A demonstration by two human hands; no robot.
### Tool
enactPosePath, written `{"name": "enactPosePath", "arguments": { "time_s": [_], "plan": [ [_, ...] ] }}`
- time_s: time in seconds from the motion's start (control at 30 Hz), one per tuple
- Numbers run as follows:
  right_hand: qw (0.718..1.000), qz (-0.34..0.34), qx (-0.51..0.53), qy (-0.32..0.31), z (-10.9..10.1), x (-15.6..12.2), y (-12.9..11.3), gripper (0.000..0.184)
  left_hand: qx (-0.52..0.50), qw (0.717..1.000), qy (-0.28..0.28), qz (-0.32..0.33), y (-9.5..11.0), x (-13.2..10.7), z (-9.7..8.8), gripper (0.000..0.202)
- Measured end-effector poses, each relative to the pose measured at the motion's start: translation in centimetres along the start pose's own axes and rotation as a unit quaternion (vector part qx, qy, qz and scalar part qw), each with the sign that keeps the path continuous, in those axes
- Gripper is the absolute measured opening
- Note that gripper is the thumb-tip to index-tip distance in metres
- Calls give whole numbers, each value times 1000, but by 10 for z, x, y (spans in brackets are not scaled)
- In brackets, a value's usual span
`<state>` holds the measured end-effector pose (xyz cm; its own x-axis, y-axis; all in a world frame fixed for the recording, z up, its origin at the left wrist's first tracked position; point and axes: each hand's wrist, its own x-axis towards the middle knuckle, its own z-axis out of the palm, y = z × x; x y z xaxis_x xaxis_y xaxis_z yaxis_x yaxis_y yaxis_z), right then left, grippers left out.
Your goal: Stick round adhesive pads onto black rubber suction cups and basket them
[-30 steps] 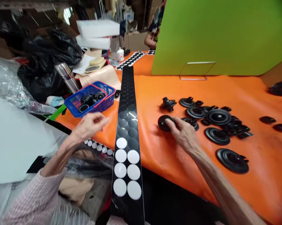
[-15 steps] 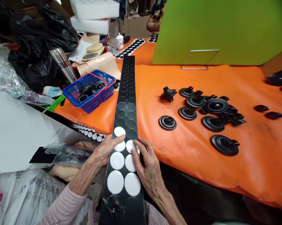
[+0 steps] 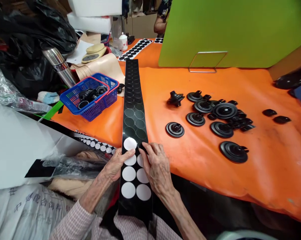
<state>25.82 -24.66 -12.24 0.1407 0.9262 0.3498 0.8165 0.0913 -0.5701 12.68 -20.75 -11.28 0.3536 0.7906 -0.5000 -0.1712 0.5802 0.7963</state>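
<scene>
Right, one long black strip [image 3: 134, 131] runs away from the lap onto the orange cloth [image 3: 163, 80], and it is our landmark here. Seven white circles [image 3: 128, 174] show near its close end, four down the left column and three down the right, the upper right one partly covered by fingers. To the right of the strip I count at least seven flat black discs [image 3: 175, 129], plus one knobbly black piece [image 3: 175, 99] and, farther right, two small black pieces [image 3: 282, 119]; the heap of little parts between is too jumbled to number. Left of the strip sits one blue basket [image 3: 94, 111], red-handled, with several dark parts [image 3: 89, 95] inside, a ring-shaped one among them. One steel flask [image 3: 59, 66] leans beyond that basket. As for looks, the strip is glossy, its far stretch marked with paired dark round outlines, its near end plain black. On its left edge, the left hand [image 3: 116, 166] grips firmly, thumb pressed on top by the upper white circles, the other fingers mostly hidden. At the right edge, the right hand [image 3: 158, 166] has thumb and forefinger nearly together, just beside the covered circle; whether they pinch anything, I cannot tell.
</scene>
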Motion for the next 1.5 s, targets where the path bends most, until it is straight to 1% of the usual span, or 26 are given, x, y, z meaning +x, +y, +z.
{"name": "enactPosePath", "arguments": {
  "time_s": [0.1,0.17,0.23,0.3,0.37,0.4,0.43,0.5,0.53,0.57,0.63,0.7,0.77,0.8,0.87,0.9,1.0,1.03,1.1,1.17,1.23,1.3,1.37,1.43,1.47,1.5],
  "plan": [
    [999,-27,-14,7,2,-3,7,26,21,1000,13,13,-4,-2,4,31],
    [998,-26,3,51,-1,-4,18,25,33,999,11,5,-5,-4,3,35],
    [994,-7,22,110,-5,-5,34,25,89,996,22,5,-3,-7,-1,36],
    [991,8,43,127,-9,-7,47,22,191,975,102,46,5,-10,-7,35],
    [991,-4,75,109,-10,-12,53,21,284,930,205,109,18,-14,-10,34],
    [990,-15,97,100,-9,-15,52,23,309,916,221,130,24,-16,-9,33],
    [987,-29,122,97,-7,-19,49,26,316,917,201,137,30,-17,-5,32],
    [978,-54,178,90,-6,-24,36,30,276,952,84,100,40,-16,8,30],
    [974,-52,206,82,-7,-25,28,31,237,969,23,69,43,-14,16,29],
    [969,-30,235,74,-10,-24,22,32,198,979,-20,45,44,-12,24,28],
    [947,72,306,67,-20,-21,13,30,161,985,-55,30,46,-6,40,28],
    [899,205,380,72,-32,-15,13,25,211,973,-86,45,47,1,54,25],
    [852,289,422,110,-45,-12,20,27,336,931,-98,101,52,13,65,22],
    [839,310,425,137,-51,-12,25,29,411,897,-80,144,56,21,71,22],
    [826,330,417,188,-60,-15,36,30,534,812,-32,233,62,44,85,29],
    [824,334,415,192,-63,-18,40,30,573,775,-27,264,64,57,93,33],
    [844,328,398,148,-73,-30,49,30,650,694,-108,290,59,95,116,44],
    [856,320,382,139,-76,-35,51,29,666,676,-126,290,55,104,122,43],
    [875,306,353,123,-83,-43,53,29,681,662,-128,287,46,116,130,30],
    [881,308,346,98,-88,-49,54,30,677,663,-129,291,39,121,133,22],
    [880,319,346,66,-93,-52,55,30,670,669,-132,292,38,119,131,26],
    [889,312,330,56,-96,-53,57,29,659,692,-114,270,40,115,127,31],
    [908,286,300,56,-97,-52,59,29,626,738,-93,234,45,109,122,35],
    [923,265,275,57,-97,-51,61,30,558,804,-83,190,48,103,116,38],
    [924,262,271,59,-96,-50,62,33,526,829,-81,172,48,101,112,39],
    [923,264,274,61,-95,-50,63,33,509,842,-78,161,48,98,109,41]
  ]
}}
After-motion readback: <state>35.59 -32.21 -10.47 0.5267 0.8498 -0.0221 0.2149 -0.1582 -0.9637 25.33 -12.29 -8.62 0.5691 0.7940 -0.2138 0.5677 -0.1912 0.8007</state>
